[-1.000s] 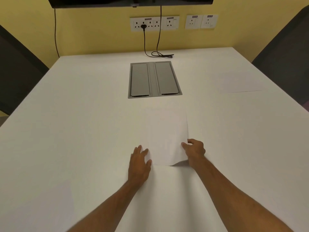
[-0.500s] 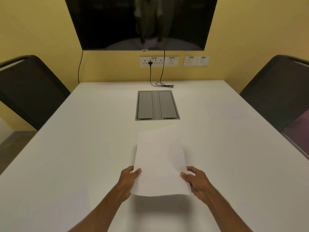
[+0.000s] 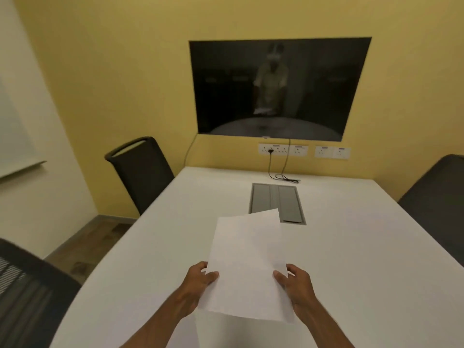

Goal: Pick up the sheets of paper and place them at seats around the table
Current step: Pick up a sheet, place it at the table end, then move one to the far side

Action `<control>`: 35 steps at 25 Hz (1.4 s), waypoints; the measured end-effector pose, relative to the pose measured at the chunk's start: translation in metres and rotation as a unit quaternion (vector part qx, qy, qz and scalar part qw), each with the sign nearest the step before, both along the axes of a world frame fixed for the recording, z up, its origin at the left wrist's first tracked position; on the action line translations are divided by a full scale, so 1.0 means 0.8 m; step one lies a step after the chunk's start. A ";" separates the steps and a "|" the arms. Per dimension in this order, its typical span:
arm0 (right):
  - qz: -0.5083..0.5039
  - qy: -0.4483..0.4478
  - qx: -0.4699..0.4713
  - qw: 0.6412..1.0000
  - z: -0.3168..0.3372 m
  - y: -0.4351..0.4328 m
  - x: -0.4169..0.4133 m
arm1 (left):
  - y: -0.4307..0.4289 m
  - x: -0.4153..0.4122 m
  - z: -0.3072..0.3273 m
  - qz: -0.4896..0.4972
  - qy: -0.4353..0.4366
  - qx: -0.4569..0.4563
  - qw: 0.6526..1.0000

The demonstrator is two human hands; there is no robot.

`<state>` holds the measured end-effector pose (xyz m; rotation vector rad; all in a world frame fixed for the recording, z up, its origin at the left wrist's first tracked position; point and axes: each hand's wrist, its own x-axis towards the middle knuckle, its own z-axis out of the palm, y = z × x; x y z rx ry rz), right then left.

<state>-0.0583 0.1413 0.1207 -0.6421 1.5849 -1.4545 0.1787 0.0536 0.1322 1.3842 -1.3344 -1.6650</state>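
Note:
I hold a small stack of white paper sheets (image 3: pixel 247 262) up above the white table (image 3: pixel 175 234), its top corners slightly fanned so at least two sheets show. My left hand (image 3: pixel 200 278) grips the stack's left edge with the thumb on top. The right edge is pinched the same way by my right hand (image 3: pixel 295 285). Another white sheet (image 3: pixel 226 332) seems to lie flat on the table just below the held stack, between my forearms. A faint sheet (image 3: pixel 361 217) may lie at the right-side seat, hard to tell against the white top.
A black chair (image 3: pixel 143 169) stands at the table's far left, another black chair (image 3: pixel 27 292) at the near left, and a third chair (image 3: pixel 439 197) on the right. A grey cable hatch (image 3: pixel 276 202) is set in the table's middle. A dark wall screen (image 3: pixel 273 89) hangs above sockets and a cable (image 3: pixel 283 177).
Both hands picked the paper stack off the table and raised it. My view lifted and turned left, bringing the left chairs and the whole screen into sight.

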 end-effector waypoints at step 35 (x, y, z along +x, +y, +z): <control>0.422 0.046 -0.058 0.904 0.161 -0.089 1.000 | 0.154 0.995 0.162 0.468 0.035 -0.076 0.880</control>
